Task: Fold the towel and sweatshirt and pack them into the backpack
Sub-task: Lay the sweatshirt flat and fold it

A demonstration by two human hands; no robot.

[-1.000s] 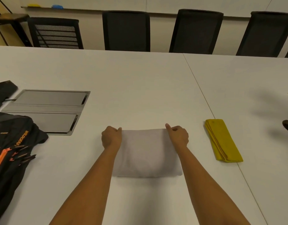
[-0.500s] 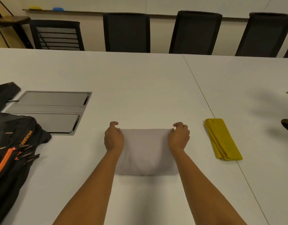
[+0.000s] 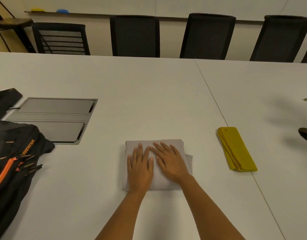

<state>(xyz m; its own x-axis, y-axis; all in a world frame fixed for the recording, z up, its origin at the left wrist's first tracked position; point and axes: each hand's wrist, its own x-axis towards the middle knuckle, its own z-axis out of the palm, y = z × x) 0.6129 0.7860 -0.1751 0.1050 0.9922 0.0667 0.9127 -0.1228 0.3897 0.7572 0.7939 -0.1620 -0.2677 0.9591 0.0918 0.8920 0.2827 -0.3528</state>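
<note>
Right in front of me, close to my edge of the table point(image 3: 132, 92), lies the gray sweatshirt point(image 3: 162, 183), folded into a small thick square. Both my hands are flat on top of it. My left hand point(image 3: 139, 168) and my right hand point(image 3: 170, 161) lie side by side, fingers straight and spread a bit, pressing down on the cloth. They are not grabbing anything. One bit of gray cloth sticks out on the right side, so the bundle is not quite neat.

A little farther off to my right is the yellow towel point(image 3: 236, 149), folded into a long thin strip. It lies well apart from the sweatshirt and nothing touches it. To my left is the black backpack point(image 3: 14, 153) with the orange zip. It lies on the table, well apart from both cloths. I cannot tell if it is open.

So I think the folding is nearly done. The towel looks finished. The sweatshirt looks folded too, and I seem to be pushing it flat. The packing is what is left. Neither cloth is in the backpack yet, so both have to be picked up, carried to the left and put inside.

Behind the backpack is a gray metal flap point(image 3: 52, 118) set into the table. Far across the table stand black chairs point(image 3: 134, 36) in a row. Behind them, a ledge point(image 3: 97, 13) on the wall holds a yellow thing point(image 3: 37, 9) and a blue thing point(image 3: 62, 11).
</note>
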